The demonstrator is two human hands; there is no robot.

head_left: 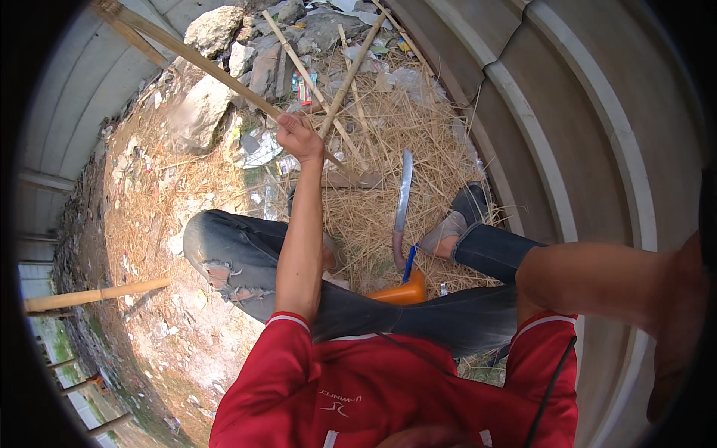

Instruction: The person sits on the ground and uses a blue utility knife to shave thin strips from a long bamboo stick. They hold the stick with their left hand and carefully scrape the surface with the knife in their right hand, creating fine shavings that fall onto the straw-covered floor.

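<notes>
My left hand (300, 137) is closed around a long split bamboo pole (216, 72), which slants from the upper left down to the straw. The pole's lower end meets a flat piece of wood (358, 181) between my feet. My right arm is bent and raised at the right edge. The right hand (678, 328) is dark and partly cut off there, its fingers unclear. A sickle (404, 193) with a long, slightly curved blade and brown handle lies on the straw by my right shoe (469, 203). Beside its handle are a narrow blue object (409, 263) and an orange plastic object (403, 290).
Several loose bamboo poles (355, 71) lie crossed beyond my left hand. Large rocks (200, 112) and litter spread at the upper left. Corrugated sheeting (553, 112) curves along the right. Another bamboo pole (97, 295) juts in from the left.
</notes>
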